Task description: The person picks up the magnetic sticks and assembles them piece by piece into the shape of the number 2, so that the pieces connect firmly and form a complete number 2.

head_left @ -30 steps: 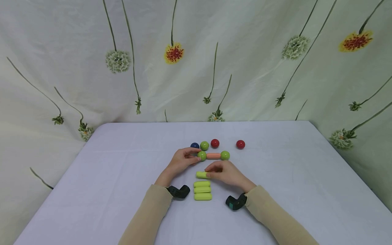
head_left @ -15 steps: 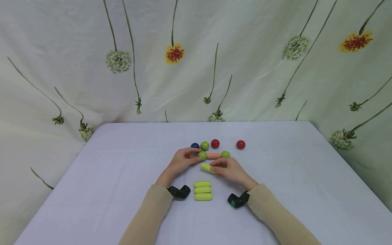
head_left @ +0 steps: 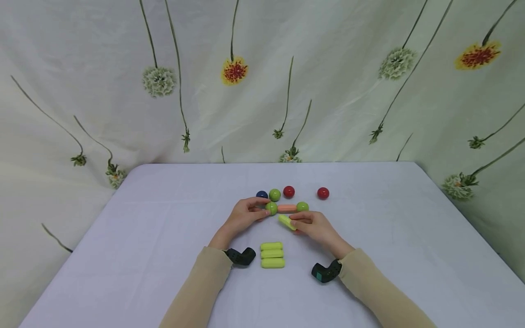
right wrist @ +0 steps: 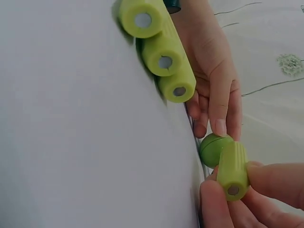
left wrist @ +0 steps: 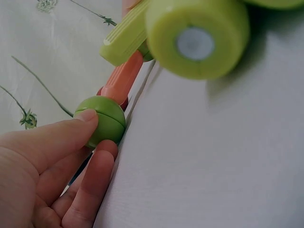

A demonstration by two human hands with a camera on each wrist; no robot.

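Note:
My left hand [head_left: 246, 213] pinches a green ball [head_left: 271, 208] between thumb and fingers. That ball sits at the left end of a ridged orange rod [head_left: 287, 208], and a second green ball [head_left: 302, 207] is at the rod's right end. In my right hand [head_left: 315, 227] a yellow-green rod [right wrist: 232, 164] is pinched by thumb and fingers, a round silver-grey disc showing in its end. It is tilted and close in front of the orange rod. Several curled fingers of the left hand show in the left wrist view below the ball [left wrist: 99, 116].
Three more yellow-green rods [head_left: 272, 254] lie stacked in a row nearer the person. Behind the hands lie a blue ball [head_left: 261, 194], a green ball [head_left: 275, 195] and two red balls, one [head_left: 289, 192] close by and one [head_left: 323, 193] farther right. White cloth covers the table [head_left: 389, 255].
My right hand has carried the yellow-green rod away from the row, forward and to the right, turning it to a slant. The left hand stays on its green ball.

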